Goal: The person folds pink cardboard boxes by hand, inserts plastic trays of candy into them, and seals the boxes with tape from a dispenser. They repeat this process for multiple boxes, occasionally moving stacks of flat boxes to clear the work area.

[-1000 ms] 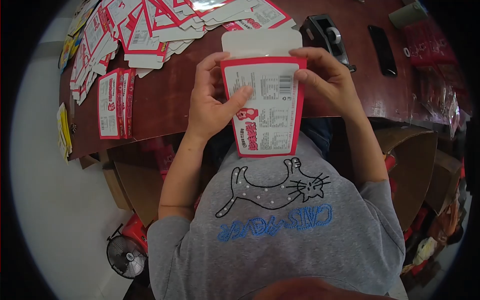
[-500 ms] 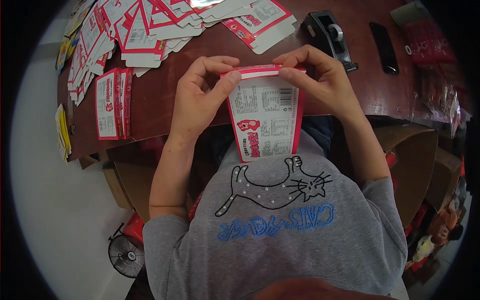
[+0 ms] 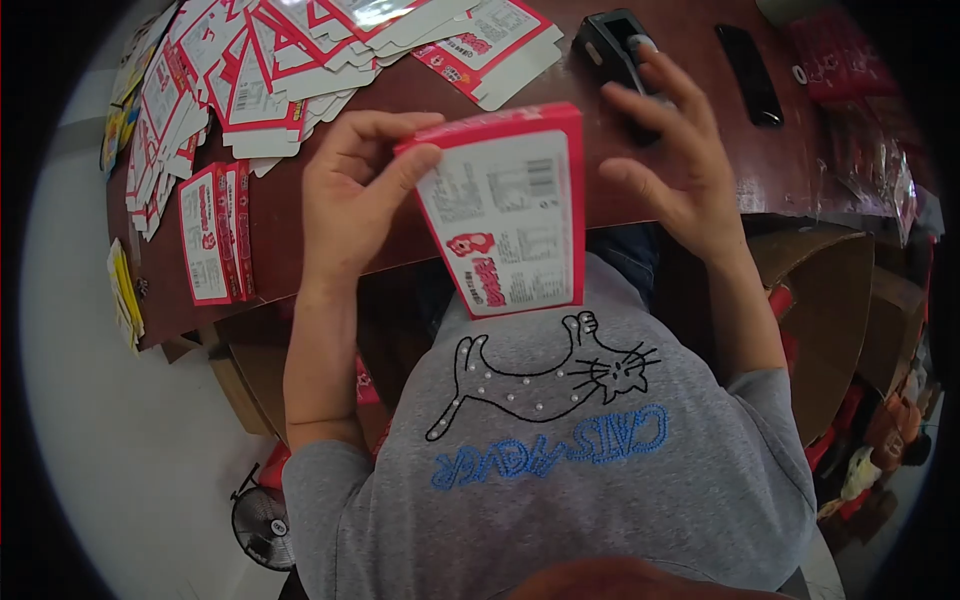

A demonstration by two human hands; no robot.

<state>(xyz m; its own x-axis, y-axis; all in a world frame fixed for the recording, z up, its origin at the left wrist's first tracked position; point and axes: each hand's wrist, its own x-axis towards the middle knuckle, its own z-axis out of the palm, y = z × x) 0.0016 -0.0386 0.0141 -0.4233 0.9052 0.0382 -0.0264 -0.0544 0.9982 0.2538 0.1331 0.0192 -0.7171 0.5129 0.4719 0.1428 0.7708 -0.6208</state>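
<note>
My left hand (image 3: 360, 190) pinches a red and white cardboard box (image 3: 512, 215) by its upper left corner, thumb on the printed panel and fingers behind. The box's top end is folded closed, and its lower edge overlaps the grey shirt in this view. My right hand (image 3: 680, 150) is away from the box, fingers spread and holding nothing. Its fingertips overlap the near part of a black tape dispenser (image 3: 604, 48), which stands on the table behind.
Flat unfolded cartons (image 3: 260, 85) lie heaped across the back left of the dark red table (image 3: 400, 95). Folded boxes (image 3: 214, 235) stack at the left edge beside yellow packets (image 3: 126, 290). A black phone (image 3: 748, 75) and clear plastic wrap (image 3: 880, 170) lie on the right.
My right hand has let go of the box's top edge and moved up and right toward the tape dispenser. The left hand keeps the box, now tilted, with its top flap down.
</note>
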